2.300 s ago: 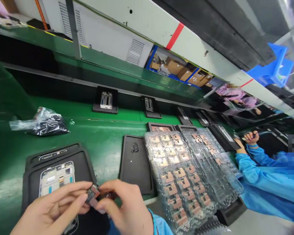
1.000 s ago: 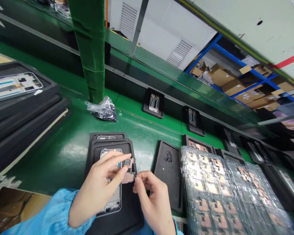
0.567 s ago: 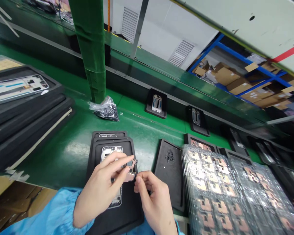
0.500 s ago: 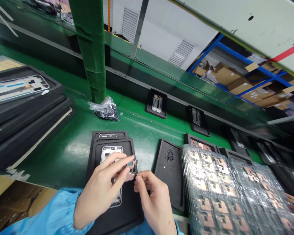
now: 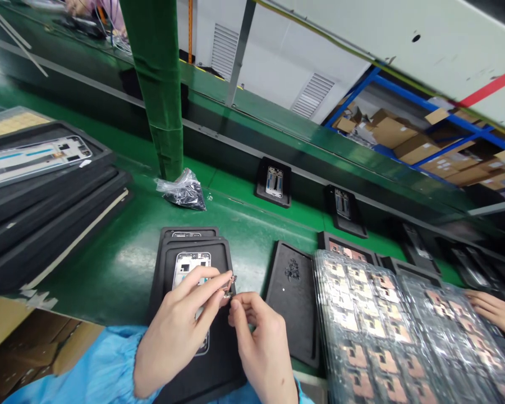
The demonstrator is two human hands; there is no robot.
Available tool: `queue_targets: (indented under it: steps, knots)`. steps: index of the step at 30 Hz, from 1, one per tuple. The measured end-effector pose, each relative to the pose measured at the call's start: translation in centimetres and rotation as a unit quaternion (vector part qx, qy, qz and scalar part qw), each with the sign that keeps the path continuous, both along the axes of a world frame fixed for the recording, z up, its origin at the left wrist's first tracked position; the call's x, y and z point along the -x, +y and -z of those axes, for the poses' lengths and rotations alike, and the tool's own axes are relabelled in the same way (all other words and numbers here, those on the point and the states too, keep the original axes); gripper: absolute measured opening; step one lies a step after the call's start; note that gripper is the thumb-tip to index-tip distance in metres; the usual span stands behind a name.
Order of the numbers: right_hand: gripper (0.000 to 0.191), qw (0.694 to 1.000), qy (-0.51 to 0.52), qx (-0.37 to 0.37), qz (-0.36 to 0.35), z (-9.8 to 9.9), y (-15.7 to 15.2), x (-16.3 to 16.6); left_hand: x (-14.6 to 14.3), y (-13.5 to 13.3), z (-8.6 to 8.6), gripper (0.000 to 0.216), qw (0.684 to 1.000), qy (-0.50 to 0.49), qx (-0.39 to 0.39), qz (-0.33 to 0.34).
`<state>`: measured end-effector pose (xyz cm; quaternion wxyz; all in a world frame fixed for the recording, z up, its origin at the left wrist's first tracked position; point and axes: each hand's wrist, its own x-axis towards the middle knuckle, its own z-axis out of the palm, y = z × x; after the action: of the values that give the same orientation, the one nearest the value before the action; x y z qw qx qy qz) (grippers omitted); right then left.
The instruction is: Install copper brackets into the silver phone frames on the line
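Observation:
My left hand (image 5: 180,325) pinches a small copper-coloured circuit part (image 5: 228,286) between thumb and fingertips. My right hand (image 5: 261,342) is closed in a pinch at the part's lower right edge, touching it. Both hands hover over a silver phone frame (image 5: 189,269) lying in a black foam tray (image 5: 219,359) on the green bench. My blue sleeve (image 5: 88,370) covers the left forearm.
A flat black tray (image 5: 292,303) with a small dark clump lies to the right, then clear blister trays (image 5: 362,325) of copper parts. Another person's hand (image 5: 494,311) rests on them at right. Stacked black trays (image 5: 37,191) stand left, a plastic bag (image 5: 180,191) behind, a green post (image 5: 157,90) beyond.
The view has swung left and steadied. My hands stay pinched on the small part over the phone frame. Another person's hand has come in over the blister trays at right.

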<state>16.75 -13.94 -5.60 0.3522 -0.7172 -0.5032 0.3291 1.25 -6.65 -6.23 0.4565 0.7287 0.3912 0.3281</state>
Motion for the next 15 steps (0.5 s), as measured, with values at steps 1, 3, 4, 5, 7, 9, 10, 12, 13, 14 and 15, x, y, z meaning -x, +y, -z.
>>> queue_targets:
  steps: [1, 3, 4, 5, 7, 9, 10, 12, 13, 14, 15]
  knots:
    - [0.028, 1.000, -0.002, 0.000, 0.003, 0.1, 0.0, 0.1, 0.0, 0.0, 0.0, 0.032, 1.000, -0.002, 0.005, 0.000]
    - [0.027, 1.000, -0.006, 0.000, 0.009, 0.2, 0.0, 0.3, 0.0, -0.1, 0.1, 0.032, 1.000, -0.005, 0.020, 0.005]
    - [0.027, 1.000, -0.008, 0.001, 0.013, 0.2, 0.0, 0.3, 0.0, -0.2, 0.1, 0.033, 0.999, -0.009, 0.030, 0.010]
    - [0.026, 1.000, -0.009, 0.001, 0.017, 0.3, 0.0, 0.4, 0.0, -0.2, 0.1, 0.033, 0.999, -0.014, 0.042, 0.016]
    - [0.026, 1.000, -0.007, 0.001, 0.022, 0.3, 0.0, 0.3, 0.2, -0.2, 0.0, 0.033, 0.997, -0.027, 0.069, 0.026]
    - [0.025, 1.000, 0.005, 0.004, 0.010, 0.2, 0.0, 0.0, 0.5, -0.1, -0.1, 0.032, 0.994, -0.043, 0.097, 0.032]
    - [0.025, 1.000, 0.017, 0.006, -0.003, 0.2, 0.0, -0.3, 0.7, 0.1, -0.1, 0.032, 0.991, -0.051, 0.117, 0.037]
    - [0.025, 0.998, 0.056, 0.010, -0.038, 0.1, 0.1, -0.7, 1.2, 0.6, -0.2, 0.031, 0.983, -0.064, 0.161, 0.054]
    - [0.026, 0.995, 0.081, 0.010, -0.053, 0.1, 0.2, -0.9, 1.4, 0.8, -0.2, 0.031, 0.979, -0.072, 0.182, 0.064]
    - [0.028, 0.992, 0.112, 0.012, -0.062, 0.2, 0.2, -1.0, 1.5, 1.1, -0.2, 0.030, 0.973, -0.083, 0.201, 0.072]
    - [0.030, 0.987, 0.148, 0.015, -0.066, 0.2, 0.3, -1.1, 1.7, 1.3, -0.2, 0.029, 0.968, -0.095, 0.219, 0.076]
